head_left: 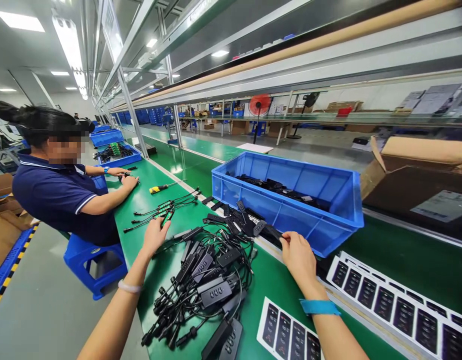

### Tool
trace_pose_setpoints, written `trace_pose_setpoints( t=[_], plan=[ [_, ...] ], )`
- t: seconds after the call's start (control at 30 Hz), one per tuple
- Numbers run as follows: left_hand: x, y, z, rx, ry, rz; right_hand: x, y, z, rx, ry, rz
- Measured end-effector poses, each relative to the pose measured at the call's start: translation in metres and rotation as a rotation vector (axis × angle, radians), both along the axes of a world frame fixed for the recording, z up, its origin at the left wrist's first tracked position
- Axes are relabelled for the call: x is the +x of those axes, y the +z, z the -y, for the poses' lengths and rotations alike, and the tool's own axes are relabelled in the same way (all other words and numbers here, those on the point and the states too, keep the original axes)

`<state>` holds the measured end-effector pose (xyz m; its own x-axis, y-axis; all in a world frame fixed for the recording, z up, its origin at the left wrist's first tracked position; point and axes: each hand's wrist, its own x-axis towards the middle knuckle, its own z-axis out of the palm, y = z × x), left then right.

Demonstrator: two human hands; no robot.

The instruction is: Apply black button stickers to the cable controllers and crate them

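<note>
My left hand (156,237) is closed on a small green circuit board (168,217) with black cables, at the left part of the green bench. Just beyond it lie several more cabled circuit boards (156,208). My right hand (299,255) pinches the end of a black plastic casing piece (271,232) beside the blue bin. Several loose black casing pieces (234,215) lie heaped next to it. Between my forearms spreads a pile of black cabled controllers (214,292), each with a row of button shapes.
A blue bin (283,205) with black parts stands behind my right hand. Sticker sheets (287,330) lie near my right forearm, with more label sheets (388,305) farther right. A yellow screwdriver (158,189) rests on the bench. A co-worker (62,190) sits at left, handling dark parts.
</note>
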<state>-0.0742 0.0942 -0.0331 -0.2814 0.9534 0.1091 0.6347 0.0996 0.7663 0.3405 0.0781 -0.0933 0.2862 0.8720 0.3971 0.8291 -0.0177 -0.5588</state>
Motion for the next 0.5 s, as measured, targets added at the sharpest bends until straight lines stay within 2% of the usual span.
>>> trace_pose_setpoints(
  t=[0.13, 0.23, 0.3, 0.37, 0.43, 0.5],
  plan=[
    [0.030, 0.027, 0.025, 0.013, -0.205, 0.364, -0.012, 0.026, 0.005, 0.102, 0.063, -0.212],
    [0.059, 0.042, 0.052, -0.017, -0.343, 0.556, -0.037, 0.059, 0.022, 0.108, 0.274, -0.446],
    [0.077, 0.048, 0.069, -0.062, -0.419, 0.702, -0.059, 0.084, 0.039, 0.059, 0.465, -0.674],
    [0.091, 0.050, 0.083, -0.111, -0.493, 0.848, -0.079, 0.104, 0.057, 0.034, 0.597, -0.829],
    [0.103, 0.051, 0.092, -0.155, -0.575, 0.918, -0.095, 0.115, 0.070, 0.054, 0.648, -0.849],
    [0.110, 0.052, 0.099, -0.193, -0.660, 0.892, -0.105, 0.118, 0.076, 0.058, 0.670, -0.779]
  ],
)
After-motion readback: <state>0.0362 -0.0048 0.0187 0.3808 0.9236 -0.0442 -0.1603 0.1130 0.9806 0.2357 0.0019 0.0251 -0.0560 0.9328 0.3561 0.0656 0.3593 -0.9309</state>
